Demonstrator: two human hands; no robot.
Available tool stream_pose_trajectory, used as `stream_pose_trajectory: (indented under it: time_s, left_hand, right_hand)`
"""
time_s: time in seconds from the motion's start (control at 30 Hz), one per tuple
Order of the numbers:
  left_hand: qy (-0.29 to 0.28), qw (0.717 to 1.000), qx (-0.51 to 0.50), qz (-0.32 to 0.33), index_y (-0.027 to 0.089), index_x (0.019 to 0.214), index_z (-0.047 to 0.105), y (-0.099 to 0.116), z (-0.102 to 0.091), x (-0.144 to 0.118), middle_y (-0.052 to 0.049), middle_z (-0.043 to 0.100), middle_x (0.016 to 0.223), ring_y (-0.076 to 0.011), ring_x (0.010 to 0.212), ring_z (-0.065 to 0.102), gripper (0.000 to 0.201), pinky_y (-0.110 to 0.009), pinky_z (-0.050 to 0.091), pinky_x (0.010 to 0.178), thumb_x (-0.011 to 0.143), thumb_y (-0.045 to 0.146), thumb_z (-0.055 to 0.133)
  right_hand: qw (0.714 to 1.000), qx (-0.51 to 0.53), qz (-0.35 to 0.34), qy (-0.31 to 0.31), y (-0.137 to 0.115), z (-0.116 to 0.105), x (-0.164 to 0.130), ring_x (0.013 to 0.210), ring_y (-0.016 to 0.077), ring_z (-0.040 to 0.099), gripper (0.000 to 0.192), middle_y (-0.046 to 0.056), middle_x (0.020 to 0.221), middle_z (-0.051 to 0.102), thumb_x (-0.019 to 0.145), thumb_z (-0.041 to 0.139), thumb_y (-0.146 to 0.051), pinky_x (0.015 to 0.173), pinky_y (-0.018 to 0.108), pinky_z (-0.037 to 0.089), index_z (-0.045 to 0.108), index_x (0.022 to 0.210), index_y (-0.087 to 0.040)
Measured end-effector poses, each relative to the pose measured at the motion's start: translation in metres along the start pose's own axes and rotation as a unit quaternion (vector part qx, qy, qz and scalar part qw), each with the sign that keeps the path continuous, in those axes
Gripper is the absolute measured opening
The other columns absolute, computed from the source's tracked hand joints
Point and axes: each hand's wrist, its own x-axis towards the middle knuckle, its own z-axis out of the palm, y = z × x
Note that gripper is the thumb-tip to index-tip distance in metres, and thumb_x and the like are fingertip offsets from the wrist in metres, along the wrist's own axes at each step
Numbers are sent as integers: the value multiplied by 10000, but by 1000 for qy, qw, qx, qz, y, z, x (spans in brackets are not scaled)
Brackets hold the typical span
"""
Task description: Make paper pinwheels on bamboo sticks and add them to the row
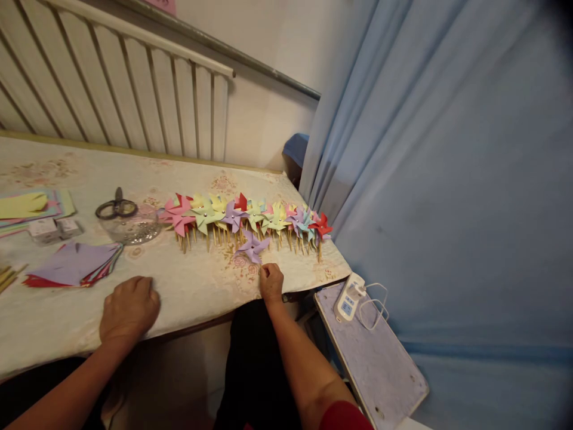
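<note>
My right hand is closed in a pinch at the table's front edge, on the stick of a purple paper pinwheel. That pinwheel lies in front of a crowded row of finished pinwheels in pink, yellow, green, purple, blue and red on thin wooden sticks. My left hand rests on the cloth as a loose fist, its curled fingers turned down and mostly hidden; nothing shows sticking out of it. Nearest to it is a fanned stack of square papers, purple on top with red and other colours below.
Behind the stack lie black-handled scissors and a clear dish of small metal pieces. Farther left are small clear boxes, coloured sheets and wooden sticks. A power strip sits on a stool beside the blue curtain.
</note>
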Motion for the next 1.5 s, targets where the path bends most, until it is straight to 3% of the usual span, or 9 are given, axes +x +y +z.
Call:
stream_pose_trajectory:
  time_s: [0.37,0.93,1.5]
  left_hand:
    - [-19,1000,-14,-7,101,1156,635,2,-7,0,-184,634,1219,-326,1085,558,406,-435,418,876,978,259,307]
    - [-25,1000,-8,-2,102,1184,631,-1,-3,3,-199,627,1269,-355,1119,569,405,-465,444,887,964,253,326]
    - [-20,1000,18,-1,130,1152,635,-6,5,6,-166,650,1228,-338,1075,587,436,-441,449,841,975,290,270]
  right_hand:
    - [1000,0,6,-4,0,-1,0,729,166,546,179,11,745,595,862,527,-100,693,266,399,626,753,-202]
    - [1000,19,15,8,-2,-3,2,697,156,521,180,1,725,580,852,529,-96,677,258,394,613,734,-203]
    - [999,15,28,28,28,-21,24,708,159,531,172,6,738,592,853,533,-110,699,262,401,621,739,-202]
